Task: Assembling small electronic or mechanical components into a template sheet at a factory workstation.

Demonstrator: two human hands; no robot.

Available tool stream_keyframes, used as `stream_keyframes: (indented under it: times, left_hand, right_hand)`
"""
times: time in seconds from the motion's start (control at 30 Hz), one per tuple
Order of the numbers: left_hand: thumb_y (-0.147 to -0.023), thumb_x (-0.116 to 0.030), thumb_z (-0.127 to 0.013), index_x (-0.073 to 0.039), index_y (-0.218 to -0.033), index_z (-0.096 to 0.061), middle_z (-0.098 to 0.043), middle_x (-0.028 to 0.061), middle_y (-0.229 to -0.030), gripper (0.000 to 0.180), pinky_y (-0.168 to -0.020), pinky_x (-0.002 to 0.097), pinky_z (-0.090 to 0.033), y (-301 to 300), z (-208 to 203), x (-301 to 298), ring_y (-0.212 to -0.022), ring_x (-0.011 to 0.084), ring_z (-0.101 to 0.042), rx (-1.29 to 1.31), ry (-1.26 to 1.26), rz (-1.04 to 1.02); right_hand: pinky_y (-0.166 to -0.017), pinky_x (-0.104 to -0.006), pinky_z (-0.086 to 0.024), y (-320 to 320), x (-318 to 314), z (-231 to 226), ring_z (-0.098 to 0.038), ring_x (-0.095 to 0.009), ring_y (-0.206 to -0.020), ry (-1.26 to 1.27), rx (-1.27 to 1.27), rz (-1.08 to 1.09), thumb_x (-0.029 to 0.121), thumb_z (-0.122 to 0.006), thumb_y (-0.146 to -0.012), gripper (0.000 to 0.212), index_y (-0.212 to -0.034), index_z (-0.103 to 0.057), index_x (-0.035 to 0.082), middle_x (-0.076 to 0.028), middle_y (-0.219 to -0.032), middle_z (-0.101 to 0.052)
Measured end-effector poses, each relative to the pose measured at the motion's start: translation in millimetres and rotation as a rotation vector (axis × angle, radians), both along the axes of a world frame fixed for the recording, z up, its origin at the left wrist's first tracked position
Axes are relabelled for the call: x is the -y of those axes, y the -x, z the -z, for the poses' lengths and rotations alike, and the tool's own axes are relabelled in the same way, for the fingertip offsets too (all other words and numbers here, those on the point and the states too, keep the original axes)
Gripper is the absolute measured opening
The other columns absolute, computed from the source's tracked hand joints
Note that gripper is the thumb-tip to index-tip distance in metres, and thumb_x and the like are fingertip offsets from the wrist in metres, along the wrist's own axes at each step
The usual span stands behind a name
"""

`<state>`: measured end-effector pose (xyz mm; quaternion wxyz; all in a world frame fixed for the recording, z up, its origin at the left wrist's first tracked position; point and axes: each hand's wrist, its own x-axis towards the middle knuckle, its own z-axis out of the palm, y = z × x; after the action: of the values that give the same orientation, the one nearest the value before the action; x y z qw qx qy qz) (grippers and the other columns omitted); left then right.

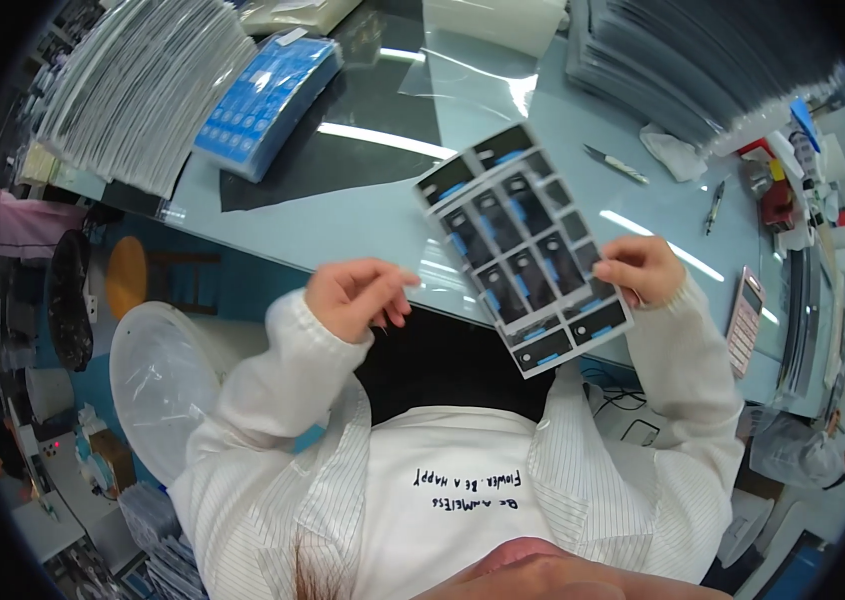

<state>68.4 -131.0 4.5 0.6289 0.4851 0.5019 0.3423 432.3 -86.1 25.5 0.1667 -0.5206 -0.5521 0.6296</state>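
My right hand (643, 271) pinches the right edge of a flat sheet (526, 250) between thumb and fingers. The sheet is tilted above the near edge of the glass-topped table. White strips divide it into several black rectangular pieces with small blue tabs. To the left of the sheet, apart from it, my left hand (358, 298) is closed, with thumb and forefinger together and the other fingers curled. Whether anything small is between those fingertips cannot be made out.
Tall stacks of clear-wrapped sheets stand at the far left (148, 85) and far right (683, 65). Beside the left stack lies a blue pack (268, 105). A craft knife (616, 164), a pen (715, 208) and a pink calculator (745, 325) lie rightward. A white bin (168, 375) stands left.
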Motion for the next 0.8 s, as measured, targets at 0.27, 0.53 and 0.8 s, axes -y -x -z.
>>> stream_keyframes:
  times: [0.27,0.53,0.8]
  left_hand:
    - [-0.079,-0.014,-0.07,-0.007,-0.095,-0.068,-0.064,0.0081,-0.101,0.018,-0.076,0.0331,-0.05,-25.8,-2.8,-134.6,-0.09,0.0265,-0.061,-0.745,-1.138,0.065]
    - [-0.075,-0.004,-0.06,-0.006,-0.089,-0.066,-0.063,0.0071,-0.097,0.016,-0.094,0.0335,-0.043,-66.4,31.2,-229.3,-0.099,0.0222,-0.058,-1.223,-1.48,0.271]
    - [-0.072,-0.008,-0.06,-0.008,-0.075,-0.063,-0.059,0.0035,-0.075,0.005,-0.084,0.0303,-0.043,-62.0,19.4,-222.5,-0.082,0.018,-0.059,-1.297,-1.623,0.33]
  right_hand:
    - [-0.039,-0.0211,-0.036,-24.3,87.9,2.7,-0.048,-0.006,-0.043,0.014,0.183,0.509,0.011,-0.071,-0.081,0.016,-0.083,-0.063,-0.002,-0.003,-0.059,-0.058]
    - [-0.045,-0.0204,-0.039,-19.7,28.3,-52.7,-0.052,-0.006,-0.048,-0.785,0.589,0.148,0.011,-0.07,-0.08,0.014,-0.081,-0.064,-0.002,-0.003,-0.061,-0.06]
    - [-0.077,-0.0284,-0.052,84.9,-150.2,-14.9,-0.065,-0.018,-0.083,-1.095,0.205,-0.068,0.008,-0.064,-0.085,0.021,-0.104,-0.064,-0.002,-0.014,-0.092,-0.068]
